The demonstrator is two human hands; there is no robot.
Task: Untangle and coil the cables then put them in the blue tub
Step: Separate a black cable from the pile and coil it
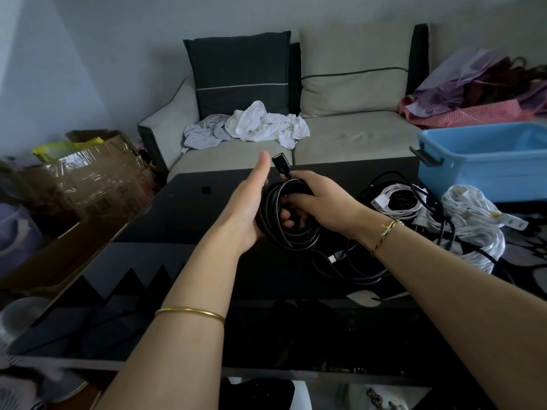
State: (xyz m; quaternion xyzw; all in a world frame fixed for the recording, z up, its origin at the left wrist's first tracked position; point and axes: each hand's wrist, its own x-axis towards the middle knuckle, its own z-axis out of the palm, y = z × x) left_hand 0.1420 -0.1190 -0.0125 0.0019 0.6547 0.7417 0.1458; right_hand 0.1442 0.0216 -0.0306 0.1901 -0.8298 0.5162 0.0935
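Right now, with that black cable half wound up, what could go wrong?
1. The black cable has a loose tail whose plug lies on the table near the white cables; further winding might snag and drag that heap.
2. Only the left hand and right hand hold the loops together, so they could spring apart on the way to the blue tub.

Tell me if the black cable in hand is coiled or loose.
Mostly coiled: the black cable hangs in loops gripped by left hand and right hand; a tail trails onto the table.
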